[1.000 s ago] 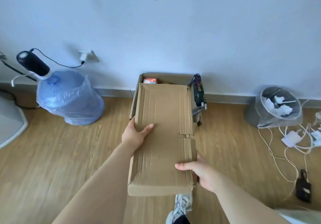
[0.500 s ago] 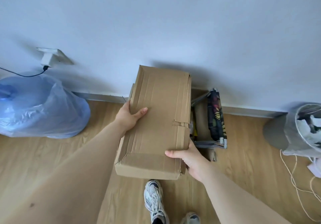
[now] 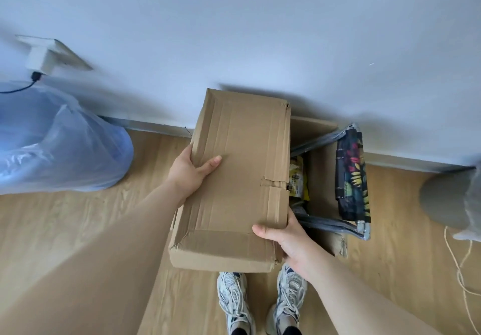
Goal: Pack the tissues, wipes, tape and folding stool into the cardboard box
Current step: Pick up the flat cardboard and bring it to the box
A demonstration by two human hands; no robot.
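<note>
Count, head view. Cardboard boxes: two, one open box (image 3: pixel 316 129) on the floor against the wall, one flat closed box (image 3: pixel 234 173) above it. Folding stools: one (image 3: pixel 351 176), in the open box. Yellow packets: one (image 3: pixel 298 178), partly hidden in the open box; type not readable. Hands: two, left hand (image 3: pixel 188 173) and right hand (image 3: pixel 286 238). Shoes: two (image 3: pixel 234 301). Blue water jugs: one (image 3: pixel 52 139), bagged. Wall sockets: one (image 3: pixel 44 56). Plugs with black cable: one (image 3: pixel 35 77).

Both hands grip a cardboard lid (image 3: pixel 234 178) over the box (folding stool (image 3: pixel 351 176) inside)
</note>
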